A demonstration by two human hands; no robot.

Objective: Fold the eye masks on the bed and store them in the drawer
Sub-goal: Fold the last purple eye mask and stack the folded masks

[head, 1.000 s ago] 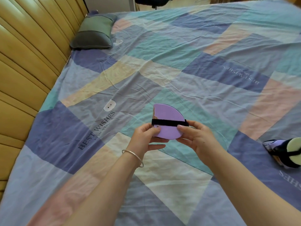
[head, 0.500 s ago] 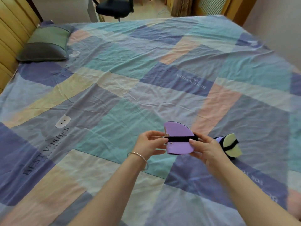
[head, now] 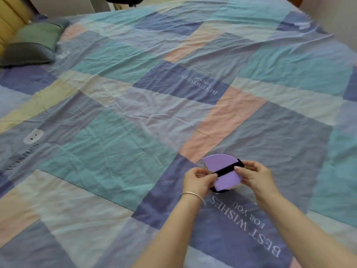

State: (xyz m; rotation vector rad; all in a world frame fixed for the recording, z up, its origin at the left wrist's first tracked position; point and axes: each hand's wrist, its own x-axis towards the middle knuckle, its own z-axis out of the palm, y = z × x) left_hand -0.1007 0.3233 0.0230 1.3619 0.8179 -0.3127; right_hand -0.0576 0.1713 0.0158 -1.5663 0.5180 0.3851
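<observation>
Patchwork bedspread [head: 135,117]; both hands hide purple eye mask's [head: 222,163] edges.

Both forearms extended forward, left hand [head: 197,180] and right hand [head: 255,176] in pinching grip, fingertips facing.

A second eye mask [head: 234,187] is almost wholly hidden beneath the purple eye mask [head: 224,177]; the pillow [head: 32,45] at the bed's [head: 116,132] far left corner is blurred
</observation>
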